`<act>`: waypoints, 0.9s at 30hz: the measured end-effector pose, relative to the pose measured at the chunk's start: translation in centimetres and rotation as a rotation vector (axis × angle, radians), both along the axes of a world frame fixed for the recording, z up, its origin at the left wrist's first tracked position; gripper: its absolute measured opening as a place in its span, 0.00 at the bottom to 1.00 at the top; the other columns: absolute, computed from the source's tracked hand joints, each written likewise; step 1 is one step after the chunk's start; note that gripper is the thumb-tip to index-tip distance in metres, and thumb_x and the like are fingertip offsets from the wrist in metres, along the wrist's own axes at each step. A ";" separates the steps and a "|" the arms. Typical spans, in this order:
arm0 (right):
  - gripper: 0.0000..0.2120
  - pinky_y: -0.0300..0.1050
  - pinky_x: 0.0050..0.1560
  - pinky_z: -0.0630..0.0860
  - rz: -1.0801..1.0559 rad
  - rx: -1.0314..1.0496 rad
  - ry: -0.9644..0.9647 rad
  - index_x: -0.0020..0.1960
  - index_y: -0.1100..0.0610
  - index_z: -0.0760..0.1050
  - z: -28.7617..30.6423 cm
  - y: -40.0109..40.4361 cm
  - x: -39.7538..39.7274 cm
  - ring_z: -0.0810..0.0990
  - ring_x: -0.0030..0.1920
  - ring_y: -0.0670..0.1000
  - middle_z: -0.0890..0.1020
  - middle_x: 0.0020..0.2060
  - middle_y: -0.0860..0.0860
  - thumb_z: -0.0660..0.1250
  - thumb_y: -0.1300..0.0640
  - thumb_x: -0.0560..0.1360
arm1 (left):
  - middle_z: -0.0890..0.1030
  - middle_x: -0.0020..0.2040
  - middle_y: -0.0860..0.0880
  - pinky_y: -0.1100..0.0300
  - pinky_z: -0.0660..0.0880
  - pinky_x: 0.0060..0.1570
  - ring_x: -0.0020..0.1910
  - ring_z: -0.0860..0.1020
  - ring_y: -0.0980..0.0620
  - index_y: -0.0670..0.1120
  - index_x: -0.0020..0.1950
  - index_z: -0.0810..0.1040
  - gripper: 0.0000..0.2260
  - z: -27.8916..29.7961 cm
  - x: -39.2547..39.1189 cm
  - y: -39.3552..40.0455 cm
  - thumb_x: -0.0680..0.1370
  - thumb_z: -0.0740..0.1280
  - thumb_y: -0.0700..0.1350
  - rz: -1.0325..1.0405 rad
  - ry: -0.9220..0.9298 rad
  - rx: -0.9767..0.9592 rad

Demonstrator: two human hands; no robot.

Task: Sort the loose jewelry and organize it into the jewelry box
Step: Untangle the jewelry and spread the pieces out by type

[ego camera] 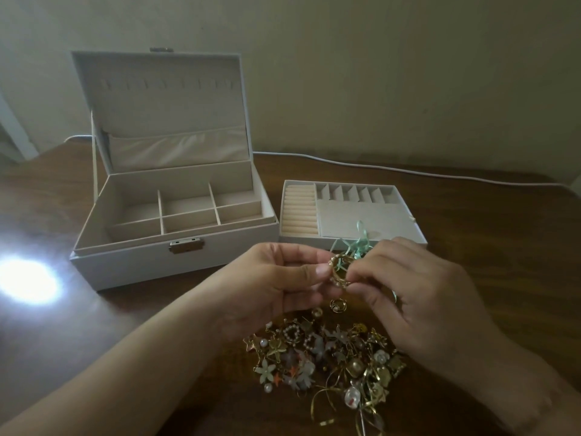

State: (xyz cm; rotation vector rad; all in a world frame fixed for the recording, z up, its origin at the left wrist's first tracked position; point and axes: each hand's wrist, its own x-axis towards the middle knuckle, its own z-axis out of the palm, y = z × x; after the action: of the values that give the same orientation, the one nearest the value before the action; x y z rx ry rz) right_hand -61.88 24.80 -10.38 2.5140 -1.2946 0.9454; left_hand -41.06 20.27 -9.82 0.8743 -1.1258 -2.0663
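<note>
A white jewelry box [132, 262] stands open at the left, its lid upright and its divided compartments bare. Its removable tray [352, 215], with ring rolls and small slots, lies to the right of it. A pile of loose jewelry [327, 354], gold pieces, pearls and flower charms, lies on the table near me. Above the pile, my left hand [276, 278] and my right hand [418, 294] pinch the same gold pearl-edged hoop earring [340, 270] between their fingertips. A mint green ribbon [360, 243] sticks up behind the hoop.
The dark wooden table [487, 234] runs to a pale wall. A white cable [408, 173] lies along the table's back edge. A bright glare spot [28, 280] sits at the left. A small gold ring piece [338, 306] lies just above the pile.
</note>
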 end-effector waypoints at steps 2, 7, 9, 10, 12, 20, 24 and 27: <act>0.10 0.41 0.34 0.74 -0.082 0.000 0.025 0.46 0.51 0.77 0.4 -0.5 -1.2 0.75 0.41 0.46 0.77 0.41 0.44 0.60 0.48 0.78 | 0.85 0.43 0.43 0.63 0.81 0.37 0.39 0.85 0.50 0.40 0.55 0.82 0.14 0.3 0.2 0.0 0.70 0.72 0.41 0.028 -0.157 -0.177; 0.05 0.40 0.31 0.64 -0.394 0.213 0.119 0.43 0.42 0.73 1.6 -2.0 -6.2 0.74 0.38 0.45 0.75 0.39 0.41 0.64 0.51 0.77 | 0.79 0.41 0.61 0.74 0.71 0.36 0.40 0.78 0.63 0.59 0.53 0.80 0.08 0.6 2.0 -1.2 0.77 0.72 0.48 0.134 -1.063 -1.031; 0.09 0.39 0.32 0.63 -0.476 0.368 0.228 0.40 0.39 0.69 1.7 -2.3 -7.4 0.73 0.39 0.41 0.74 0.39 0.40 0.65 0.50 0.77 | 0.77 0.43 0.63 0.74 0.69 0.35 0.40 0.76 0.66 0.60 0.54 0.80 0.09 0.8 2.6 -1.7 0.77 0.71 0.48 0.052 -1.137 -1.018; 0.10 0.39 0.33 0.64 -0.497 0.438 0.256 0.39 0.39 0.68 1.7 -2.4 -7.8 0.73 0.40 0.41 0.74 0.39 0.39 0.65 0.49 0.77 | 0.77 0.44 0.63 0.74 0.69 0.35 0.39 0.75 0.66 0.60 0.55 0.80 0.09 0.8 2.9 -1.9 0.78 0.71 0.47 -0.004 -1.173 -1.006; 0.10 0.40 0.36 0.69 -0.512 0.520 0.264 0.40 0.38 0.69 1.5 -2.6 -7.8 0.73 0.41 0.40 0.74 0.41 0.39 0.65 0.48 0.77 | 0.76 0.45 0.62 0.73 0.69 0.35 0.40 0.75 0.66 0.60 0.58 0.79 0.11 0.8 3.3 -2.2 0.78 0.70 0.46 -0.108 -1.244 -0.986; 0.04 0.42 0.38 0.74 -0.538 0.584 0.242 0.50 0.38 0.75 0.9 -2.9 -7.4 0.75 0.40 0.41 0.77 0.38 0.40 0.67 0.45 0.76 | 0.77 0.52 0.61 0.71 0.71 0.41 0.46 0.75 0.64 0.61 0.63 0.76 0.17 0.7 4.0 -2.5 0.77 0.71 0.45 -0.301 -1.248 -0.948; 0.10 0.40 0.33 0.67 -0.502 0.371 0.121 0.56 0.42 0.77 0.9 -2.3 -5.5 0.74 0.41 0.41 0.77 0.38 0.39 0.67 0.44 0.75 | 0.77 0.52 0.61 0.70 0.72 0.43 0.47 0.75 0.63 0.59 0.62 0.77 0.16 0.4 4.0 -2.7 0.78 0.71 0.44 -0.306 -1.226 -0.958; 0.17 0.39 0.35 0.69 -0.468 0.308 0.269 0.62 0.38 0.73 -0.1 -2.2 -3.0 0.72 0.47 0.41 0.74 0.42 0.36 0.61 0.37 0.75 | 0.77 0.48 0.61 0.69 0.73 0.44 0.46 0.76 0.62 0.58 0.60 0.78 0.15 0.0 3.8 -2.7 0.78 0.70 0.43 -0.304 -1.204 -0.958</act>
State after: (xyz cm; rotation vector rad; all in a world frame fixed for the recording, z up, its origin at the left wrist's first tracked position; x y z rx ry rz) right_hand -64.86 22.57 -10.46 2.2582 -1.9243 0.3165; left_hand -37.23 17.57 -9.81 1.4432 -2.6386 -0.7209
